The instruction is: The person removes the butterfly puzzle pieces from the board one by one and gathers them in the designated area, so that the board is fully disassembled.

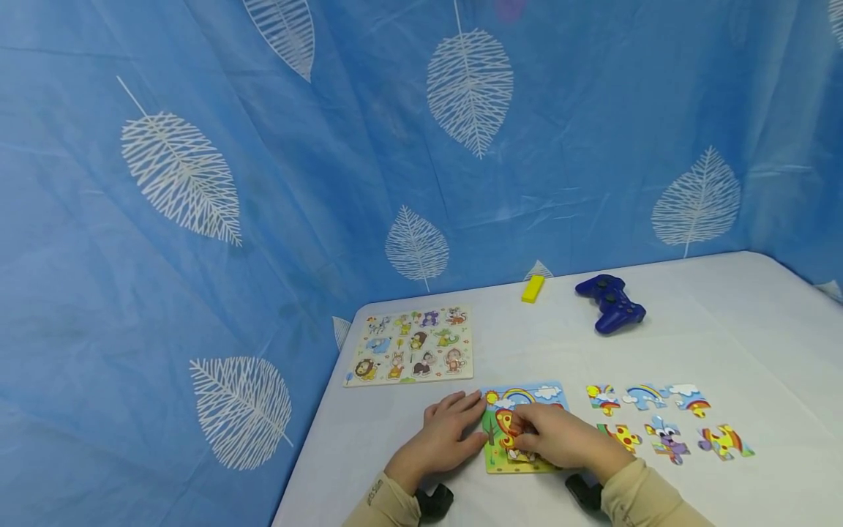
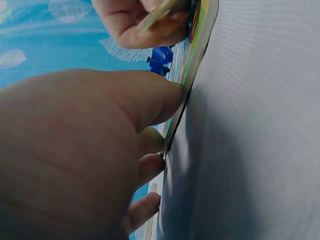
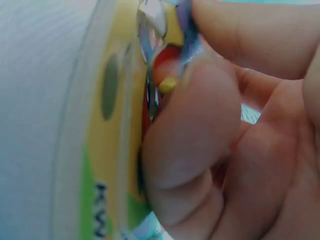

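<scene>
A picture puzzle board [image 1: 497, 460] with a sun, rainbow and clouds lies on the white table. My left hand [image 1: 449, 433] rests at its left side, with fairly straight fingers and the thumb touching the edge. Over the board's lower middle, my right hand [image 1: 560, 435] pinches a small puzzle piece [image 2: 159, 16] between thumb and curled fingers. That piece is tilted up from the board in the left wrist view, and the fingers hide much of it. In the right wrist view, the thumb [image 3: 195, 120] is close against the board's printed face.
Several loose puzzle pieces [image 1: 668, 440] lie in two rows to the right. An animal peg puzzle [image 1: 411, 345] is at the back left. A yellow block [image 1: 533, 289] and a blue game controller [image 1: 612, 302] lie near the far edge, before a blue leaf-patterned curtain [image 1: 342, 146].
</scene>
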Demonstrator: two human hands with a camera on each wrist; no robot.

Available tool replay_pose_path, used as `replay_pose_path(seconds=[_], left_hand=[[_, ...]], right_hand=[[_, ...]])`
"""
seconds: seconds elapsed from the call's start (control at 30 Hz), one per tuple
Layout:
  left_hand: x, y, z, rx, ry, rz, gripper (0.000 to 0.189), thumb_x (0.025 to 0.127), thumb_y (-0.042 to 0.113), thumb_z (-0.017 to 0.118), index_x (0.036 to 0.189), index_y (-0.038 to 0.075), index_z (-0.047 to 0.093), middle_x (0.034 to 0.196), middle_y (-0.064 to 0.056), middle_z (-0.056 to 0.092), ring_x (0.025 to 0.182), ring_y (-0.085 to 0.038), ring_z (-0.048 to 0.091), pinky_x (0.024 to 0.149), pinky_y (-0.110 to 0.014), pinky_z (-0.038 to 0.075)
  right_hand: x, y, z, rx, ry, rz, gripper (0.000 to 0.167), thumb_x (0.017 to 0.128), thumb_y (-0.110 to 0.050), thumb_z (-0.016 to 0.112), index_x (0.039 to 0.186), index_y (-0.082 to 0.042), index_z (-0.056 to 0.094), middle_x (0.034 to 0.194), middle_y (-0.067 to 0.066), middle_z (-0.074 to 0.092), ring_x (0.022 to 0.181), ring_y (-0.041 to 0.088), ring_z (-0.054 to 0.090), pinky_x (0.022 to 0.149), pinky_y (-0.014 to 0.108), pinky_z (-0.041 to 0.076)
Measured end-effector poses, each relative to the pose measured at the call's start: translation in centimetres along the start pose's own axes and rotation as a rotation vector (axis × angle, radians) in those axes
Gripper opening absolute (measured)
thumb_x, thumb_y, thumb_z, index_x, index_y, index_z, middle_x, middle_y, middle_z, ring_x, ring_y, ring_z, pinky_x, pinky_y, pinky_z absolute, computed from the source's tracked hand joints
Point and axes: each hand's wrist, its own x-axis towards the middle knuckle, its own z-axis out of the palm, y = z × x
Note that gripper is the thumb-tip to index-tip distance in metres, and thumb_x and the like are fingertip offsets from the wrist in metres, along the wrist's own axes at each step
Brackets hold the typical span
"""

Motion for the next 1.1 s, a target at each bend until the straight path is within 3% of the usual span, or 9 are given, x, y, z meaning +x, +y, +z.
replay_pose_path(seconds=[0.27,0.57,0.73,1.1], left_hand=[[0.0,0.0,-0.1,-0.002,-0.002,-0.002,0.061,0.106,0.051,0.049,0.161,0.027,0.037,0.168,0.009,0.031,0.155,-0.026,0.028,0.114,-0.063,0.027],[0.0,0.0,-0.1,0.006,-0.002,0.001,0.061,0.106,0.050,0.049,0.161,0.027,0.037,0.168,0.009,0.031,0.155,-0.026,0.028,0.114,-0.063,0.027],[-0.1,0.1,-0.1,0.011,0.001,0.003,0.061,0.106,0.050,0.048,0.161,0.027,0.037,0.168,0.009,0.031,0.155,-0.026,0.028,0.114,-0.063,0.028],[-0.1,0.1,-0.2,0.011,-0.011,-0.001,0.062,0.106,0.051,0.049,0.162,0.027,0.036,0.168,0.009,0.031,0.156,-0.026,0.027,0.115,-0.063,0.026]], right_hand=[[-0.1,0.4,-0.2,0.041,-0.011,-0.075,0.009,0.101,-0.017,0.065,0.095,-0.023,0.067,0.072,-0.007,0.060,0.060,0.006,0.052,0.056,0.027,0.041],[0.5,1.3,-0.9,0.261,-0.071,-0.088,0.014,0.099,-0.011,0.067,0.111,-0.012,0.075,0.080,0.002,0.068,0.062,0.013,0.060,0.054,0.028,0.049],[0.6,1.6,-1.2,0.328,-0.062,-0.090,0.019,0.100,-0.013,0.066,0.117,-0.008,0.074,0.085,0.006,0.070,0.064,0.018,0.064,0.054,0.030,0.051],[0.6,1.7,-1.7,0.343,-0.034,-0.056,0.022,0.102,-0.017,0.064,0.120,-0.010,0.074,0.090,0.007,0.069,0.069,0.016,0.060,0.059,0.032,0.051]])
